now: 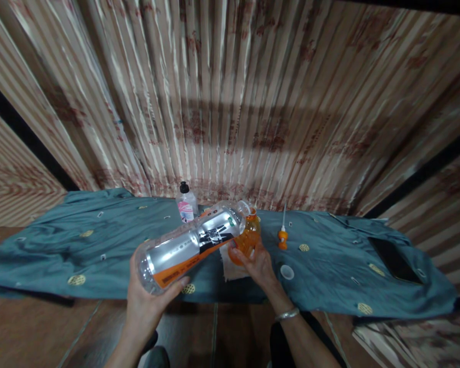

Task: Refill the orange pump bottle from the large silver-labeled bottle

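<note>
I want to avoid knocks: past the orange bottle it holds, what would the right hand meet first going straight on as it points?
Probably the tilted clear bottle held in the left hand, though one view leaves depth unclear.

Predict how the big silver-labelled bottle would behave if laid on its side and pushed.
The silver-labelled bottle would probably roll, given its rounded body, though folds in the blue-green cloth might slow it. Its clear, plastic-looking walls suggest it could flex under a firm squeeze.
</note>
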A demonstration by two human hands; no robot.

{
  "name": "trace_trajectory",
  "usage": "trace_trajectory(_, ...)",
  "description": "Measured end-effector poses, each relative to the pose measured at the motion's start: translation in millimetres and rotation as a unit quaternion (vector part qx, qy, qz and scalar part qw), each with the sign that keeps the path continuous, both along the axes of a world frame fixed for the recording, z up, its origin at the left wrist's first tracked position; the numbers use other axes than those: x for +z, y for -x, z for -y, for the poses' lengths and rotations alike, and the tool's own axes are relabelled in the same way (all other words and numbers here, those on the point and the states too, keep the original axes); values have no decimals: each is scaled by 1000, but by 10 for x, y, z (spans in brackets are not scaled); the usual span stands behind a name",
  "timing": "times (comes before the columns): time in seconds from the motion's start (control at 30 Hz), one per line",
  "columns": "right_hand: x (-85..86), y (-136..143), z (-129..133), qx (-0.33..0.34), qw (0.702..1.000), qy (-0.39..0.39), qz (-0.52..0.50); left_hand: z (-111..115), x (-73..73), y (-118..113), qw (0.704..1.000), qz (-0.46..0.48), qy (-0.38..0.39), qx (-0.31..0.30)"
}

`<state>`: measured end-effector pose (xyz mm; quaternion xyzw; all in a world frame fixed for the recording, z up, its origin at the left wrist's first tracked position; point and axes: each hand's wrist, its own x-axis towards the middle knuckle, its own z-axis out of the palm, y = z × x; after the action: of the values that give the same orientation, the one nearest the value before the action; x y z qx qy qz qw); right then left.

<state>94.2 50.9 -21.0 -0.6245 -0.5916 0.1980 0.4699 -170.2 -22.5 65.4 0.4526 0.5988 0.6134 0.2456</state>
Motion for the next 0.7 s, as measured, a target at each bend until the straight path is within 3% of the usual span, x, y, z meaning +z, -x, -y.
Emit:
trace_trajectory(0.4,-28,-6,-13,-3,1000,9,-8,-24,-91,26,1000,6,-15,4)
trace_trajectory(0.7,-40,-1,-15,-2,1000,-9,17,-17,-47,8,1000,17,-11,6)
